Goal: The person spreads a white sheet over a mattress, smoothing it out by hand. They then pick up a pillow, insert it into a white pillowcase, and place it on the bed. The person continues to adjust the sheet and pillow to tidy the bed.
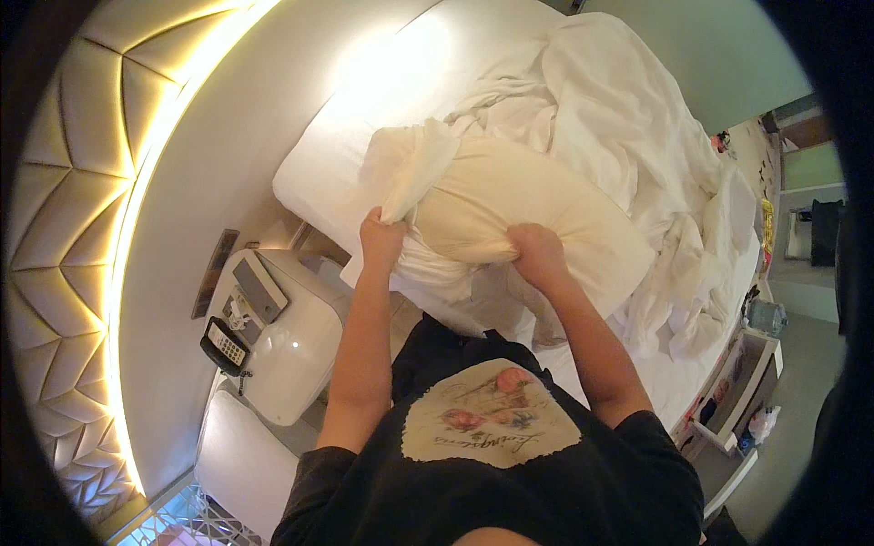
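A cream pillow [526, 184] lies across the near side of a bed, partly covered by a white pillowcase [427, 167] at its left end. My left hand [382, 239] grips the edge of the pillowcase. Fingers closed, my right hand [539, 254] pinches the near edge of the pillow, where the fabric creases towards it. Folds of white cloth hang between and below my hands. Behind and to the right of the pillow, a rumpled white duvet [614, 102] is heaped on the white-sheeted mattress [328, 150].
To the left stands a white bedside table [293, 362] with a telephone [227, 346] on it. A white cushioned seat [239, 457] is at the lower left. Open drawers [741, 382] and a clear plastic container [765, 316] are beyond the bed's right side. A padded, lit wall panel [68, 205] curves along the left.
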`<state>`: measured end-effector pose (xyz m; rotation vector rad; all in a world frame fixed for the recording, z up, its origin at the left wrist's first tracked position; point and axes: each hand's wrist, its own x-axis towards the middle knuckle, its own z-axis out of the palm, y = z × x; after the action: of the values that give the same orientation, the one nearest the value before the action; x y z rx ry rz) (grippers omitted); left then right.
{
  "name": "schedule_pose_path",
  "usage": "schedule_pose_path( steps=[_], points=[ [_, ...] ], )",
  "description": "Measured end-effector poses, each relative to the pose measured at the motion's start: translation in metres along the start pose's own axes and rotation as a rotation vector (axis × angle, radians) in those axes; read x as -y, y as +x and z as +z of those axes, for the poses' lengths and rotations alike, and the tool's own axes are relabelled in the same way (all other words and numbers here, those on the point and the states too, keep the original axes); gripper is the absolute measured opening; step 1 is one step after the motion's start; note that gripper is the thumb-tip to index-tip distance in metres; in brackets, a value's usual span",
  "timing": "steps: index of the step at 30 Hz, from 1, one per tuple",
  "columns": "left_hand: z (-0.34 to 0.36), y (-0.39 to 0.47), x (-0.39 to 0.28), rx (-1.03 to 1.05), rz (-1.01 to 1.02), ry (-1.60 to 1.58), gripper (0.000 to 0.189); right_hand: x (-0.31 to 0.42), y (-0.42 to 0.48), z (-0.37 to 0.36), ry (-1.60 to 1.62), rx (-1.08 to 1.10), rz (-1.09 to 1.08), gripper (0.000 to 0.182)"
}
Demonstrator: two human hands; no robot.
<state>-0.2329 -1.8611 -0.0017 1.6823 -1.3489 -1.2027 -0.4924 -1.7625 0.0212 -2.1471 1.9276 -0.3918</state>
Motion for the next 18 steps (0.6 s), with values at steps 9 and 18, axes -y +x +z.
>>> schedule_pose_path(
  steps=[9, 18],
  points=[
    [0.008, -0.057, 0.001, -0.432, 0.01, -0.261, 0.048, 0.019, 0.04, -0.032, 0.179, 0.062, 0.129, 0.013],
    [0.05, -0.043, 0.077, 0.028, -0.49, -1.378, 0.057, 0.026, 0.048, -0.017, 0.264, 0.076, 0.076, 0.01]
  ],
)
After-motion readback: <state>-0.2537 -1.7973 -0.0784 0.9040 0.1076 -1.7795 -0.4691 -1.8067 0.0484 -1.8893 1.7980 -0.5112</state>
